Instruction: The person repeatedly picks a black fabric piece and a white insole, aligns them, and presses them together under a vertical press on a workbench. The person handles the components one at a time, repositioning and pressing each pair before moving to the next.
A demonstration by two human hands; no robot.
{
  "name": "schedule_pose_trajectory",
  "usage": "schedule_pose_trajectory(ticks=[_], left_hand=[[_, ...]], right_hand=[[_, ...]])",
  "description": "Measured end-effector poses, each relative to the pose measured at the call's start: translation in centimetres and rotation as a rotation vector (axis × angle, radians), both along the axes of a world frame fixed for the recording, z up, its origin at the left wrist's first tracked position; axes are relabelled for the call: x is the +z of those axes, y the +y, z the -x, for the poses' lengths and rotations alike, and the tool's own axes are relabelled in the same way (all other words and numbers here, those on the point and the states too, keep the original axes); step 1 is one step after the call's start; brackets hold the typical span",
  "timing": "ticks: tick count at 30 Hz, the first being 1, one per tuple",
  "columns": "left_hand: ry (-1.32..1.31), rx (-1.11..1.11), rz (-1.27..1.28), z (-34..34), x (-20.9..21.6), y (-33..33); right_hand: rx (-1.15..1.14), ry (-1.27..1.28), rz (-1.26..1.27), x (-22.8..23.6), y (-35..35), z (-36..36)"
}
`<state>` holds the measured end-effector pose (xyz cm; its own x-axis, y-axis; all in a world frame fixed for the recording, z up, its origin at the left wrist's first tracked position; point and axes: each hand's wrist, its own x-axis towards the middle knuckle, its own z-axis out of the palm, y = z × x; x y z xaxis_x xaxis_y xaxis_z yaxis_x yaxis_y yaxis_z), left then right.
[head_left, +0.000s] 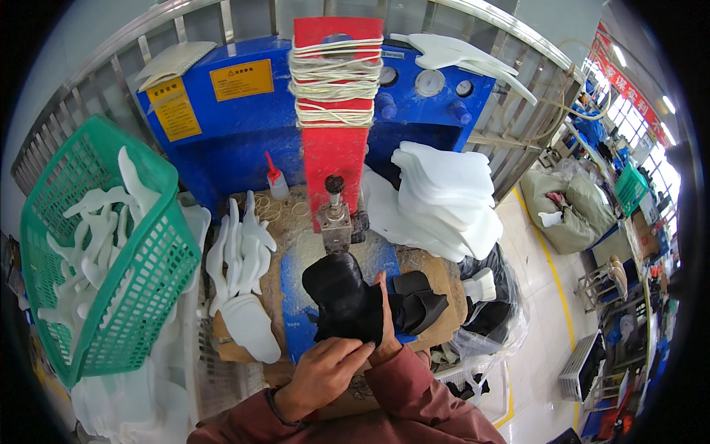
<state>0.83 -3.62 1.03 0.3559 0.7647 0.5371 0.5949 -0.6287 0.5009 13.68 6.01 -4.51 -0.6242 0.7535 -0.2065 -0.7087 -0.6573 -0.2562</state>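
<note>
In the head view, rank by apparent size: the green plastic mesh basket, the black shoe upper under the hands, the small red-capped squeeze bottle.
Largest to smallest:
1. Green plastic mesh basket, though it sits near the rim, where the fisheye distorts.
2. Black shoe upper.
3. Small red-capped squeeze bottle.

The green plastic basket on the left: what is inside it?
The green plastic basket holds many white insole-shaped cut pieces, piled loosely, some sticking above the rim. Its bottom and the lowest pieces are covered and cannot be seen.

head cam | looks steeply down | close over blue press point(244, 126)
</note>
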Motion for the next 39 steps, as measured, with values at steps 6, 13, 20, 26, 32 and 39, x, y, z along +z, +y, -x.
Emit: schedule_pose_trajectory(ticks=[6, 13, 20, 26, 32, 39], left_hand=[[0.007, -0.053, 0.004, -0.5, -0.5, 0.6], [-0.028, -0.069, -0.003, -0.9, -0.6, 1.4], [-0.032, -0.120, 0.017, -1.3, -1.1, 2.5], [-0.052, -0.077, -0.021, -1.0, -1.2, 3.3], [0.015, 0.005, 0.017, 1.2, -1.5, 3.0], [-0.072, -0.044, -0.007, -0.4, -1.4, 2.9]], right_hand=[[-0.120, 0.090, -0.035, 0.6, 0.1, -1.2], [-0.192, 0.088, -0.065, 0.2, 0.6, -2.1], [-0.224, 0.184, -0.123, 0.6, 1.1, -2.5], [-0.215, 0.202, -0.084, 0.1, 2.5, -2.0], [-0.018, 0.342, -0.080, -2.0, 3.5, 1.2], [-0.124, 0.317, -0.112, -1.6, 2.6, -1.3]])
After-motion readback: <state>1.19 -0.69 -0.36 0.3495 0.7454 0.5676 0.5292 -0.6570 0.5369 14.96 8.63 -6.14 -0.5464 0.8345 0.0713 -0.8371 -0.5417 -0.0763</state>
